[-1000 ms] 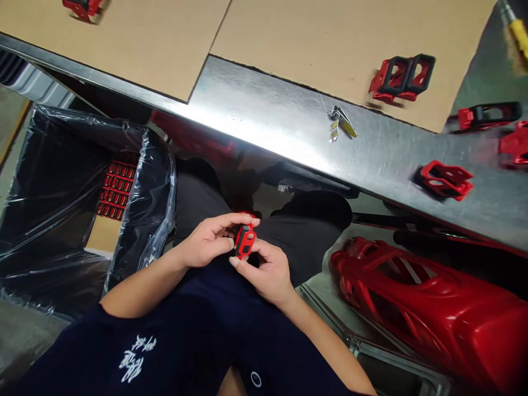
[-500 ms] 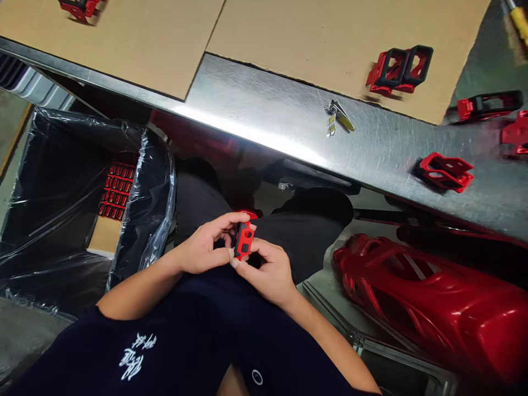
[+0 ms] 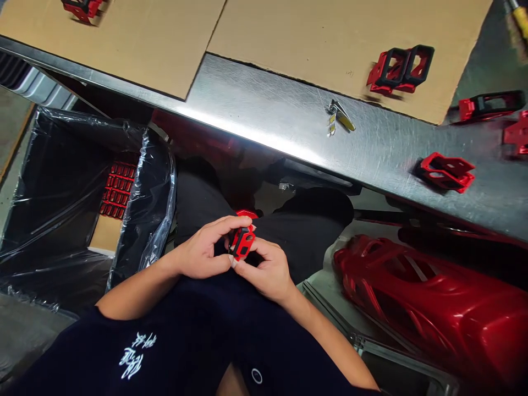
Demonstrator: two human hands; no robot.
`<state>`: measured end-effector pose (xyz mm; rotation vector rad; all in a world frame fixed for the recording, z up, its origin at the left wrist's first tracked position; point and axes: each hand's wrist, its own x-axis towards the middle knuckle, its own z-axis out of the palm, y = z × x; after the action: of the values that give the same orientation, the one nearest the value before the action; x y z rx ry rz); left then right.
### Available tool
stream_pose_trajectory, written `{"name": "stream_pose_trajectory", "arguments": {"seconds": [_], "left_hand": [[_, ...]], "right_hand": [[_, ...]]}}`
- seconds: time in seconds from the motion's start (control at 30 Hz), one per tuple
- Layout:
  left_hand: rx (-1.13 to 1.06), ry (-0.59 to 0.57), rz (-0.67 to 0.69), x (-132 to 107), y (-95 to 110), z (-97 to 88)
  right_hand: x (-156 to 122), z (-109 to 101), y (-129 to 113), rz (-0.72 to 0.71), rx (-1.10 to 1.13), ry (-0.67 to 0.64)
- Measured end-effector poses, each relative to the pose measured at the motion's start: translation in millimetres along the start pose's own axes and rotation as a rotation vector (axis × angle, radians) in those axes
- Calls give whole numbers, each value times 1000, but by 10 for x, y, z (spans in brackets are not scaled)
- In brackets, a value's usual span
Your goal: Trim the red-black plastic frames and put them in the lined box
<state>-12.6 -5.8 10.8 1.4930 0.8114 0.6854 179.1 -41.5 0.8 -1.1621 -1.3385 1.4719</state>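
One red-and-black part [image 3: 243, 243] is held over the lap [image 3: 309, 220], off the near edge of the surface [image 3: 264, 104]: left hand [image 3: 202, 250] pinching it end to end, right hand [image 3: 270, 270] gripping its nearer end. I'd steady it right-handed, pressing lightly with the left. Beyond, a small metal tool [image 3: 345, 118] lies by the cardboard's [image 3: 297, 44] near edge.

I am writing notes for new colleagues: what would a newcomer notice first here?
The large, glossy red shell at lower right would probably catch the eye first. Next, at center, the left hand and right hand hold a small red-and-black part. At left, a plastic-lined black bin holds rows of red-and-black pieces.
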Motion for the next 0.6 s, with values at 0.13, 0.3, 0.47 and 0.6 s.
{"name": "stream_pose_trajectory", "arguments": {"seconds": [0.13, 0.3, 0.47, 0.6], "left_hand": [[48, -18, 14, -8, -7, -3], [-103, -22, -53, -1, 13, 34], [-282, -30, -75, 6, -17, 54], [-238, -6, -54, -1, -31, 40]], "right_hand": [[-3, -11, 14, 11, 9, -11], [-15, -19, 40, 7, -20, 11], [-22, -31, 21, 13, -29, 20], [-6, -79, -14, 51, 82, -66]]}}
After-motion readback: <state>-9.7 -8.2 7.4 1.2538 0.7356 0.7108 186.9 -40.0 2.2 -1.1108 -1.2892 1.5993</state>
